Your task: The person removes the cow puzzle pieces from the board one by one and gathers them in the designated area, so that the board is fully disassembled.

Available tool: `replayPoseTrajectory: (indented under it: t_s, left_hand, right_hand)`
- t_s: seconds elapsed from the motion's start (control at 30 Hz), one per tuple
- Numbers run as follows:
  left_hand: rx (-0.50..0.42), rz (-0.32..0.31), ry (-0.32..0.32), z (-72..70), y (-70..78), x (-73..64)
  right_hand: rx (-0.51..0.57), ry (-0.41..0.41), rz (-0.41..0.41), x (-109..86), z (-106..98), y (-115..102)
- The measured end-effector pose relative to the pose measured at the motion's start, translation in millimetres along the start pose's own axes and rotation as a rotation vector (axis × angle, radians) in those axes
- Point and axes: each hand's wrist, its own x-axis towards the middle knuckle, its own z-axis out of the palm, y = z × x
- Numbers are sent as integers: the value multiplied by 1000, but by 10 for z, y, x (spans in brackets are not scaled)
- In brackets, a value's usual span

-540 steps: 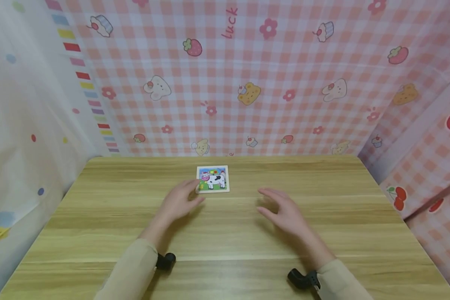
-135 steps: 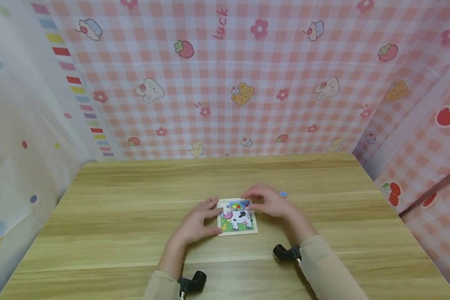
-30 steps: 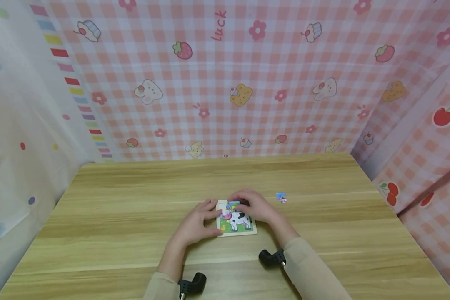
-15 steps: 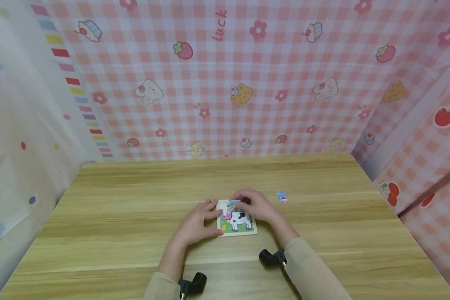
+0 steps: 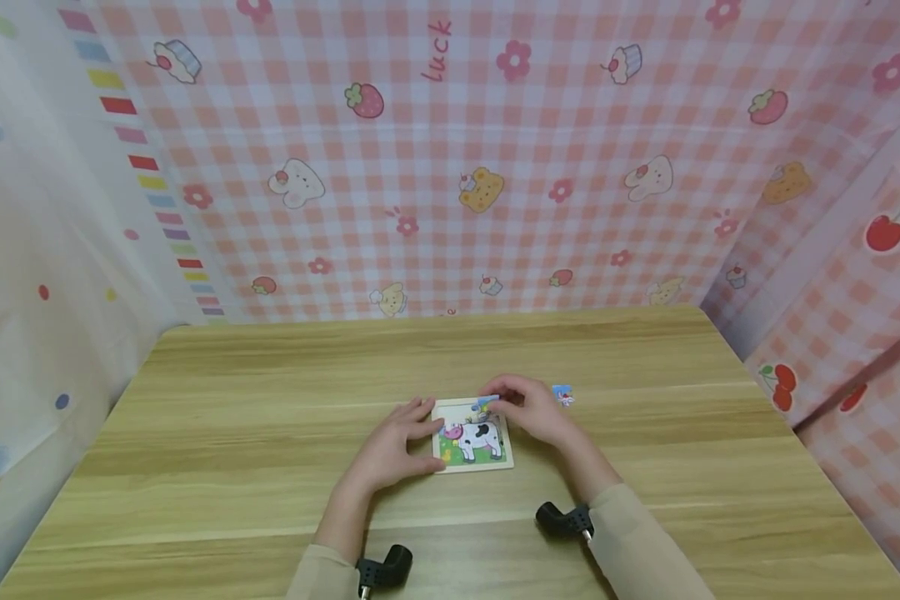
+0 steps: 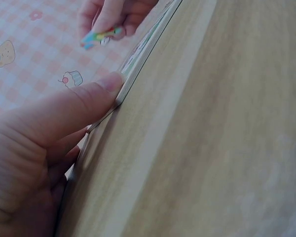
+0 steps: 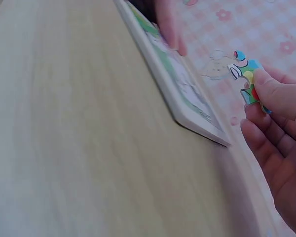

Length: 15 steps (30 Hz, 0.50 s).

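A cow jigsaw puzzle (image 5: 482, 454) in a pale wooden tray lies on the table. Bare tray shows along the upper left of its picture. My left hand (image 5: 390, 446) grips the tray's left side, thumb at the near corner and fingers at the far one. In the left wrist view that thumb (image 6: 96, 94) presses on the tray's edge. My right hand (image 5: 532, 408) pinches a jigsaw piece (image 7: 251, 81), blue and green with yellow and red spots, between thumb and fingers. The piece is held up above the tray's upper right part.
Another loose jigsaw piece (image 5: 562, 394), mostly blue, lies on the table (image 5: 270, 400) just beyond my right hand. A pink checked cloth (image 5: 420, 167) hangs behind the table's far edge. Black wrist mounts (image 5: 385, 568) sit at both sleeves.
My right hand has shifted right along the puzzle's top with the pinched piece, uncovering more bare tray. My left hand stays put. Eighteen seconds ago the puzzle lay farther back with its picture whole.
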Motion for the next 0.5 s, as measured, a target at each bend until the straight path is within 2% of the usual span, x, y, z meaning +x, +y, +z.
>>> replayPoseTrajectory:
  t_s: [0.33,0.5]
  left_hand:
    - [5,-12,-12,2,-3,-1]
    - [16,-18,-23,2,2,2]
  right_hand:
    - [15,110,53,-220,-317,-38]
    - [12,160,46,-354,-486,-52]
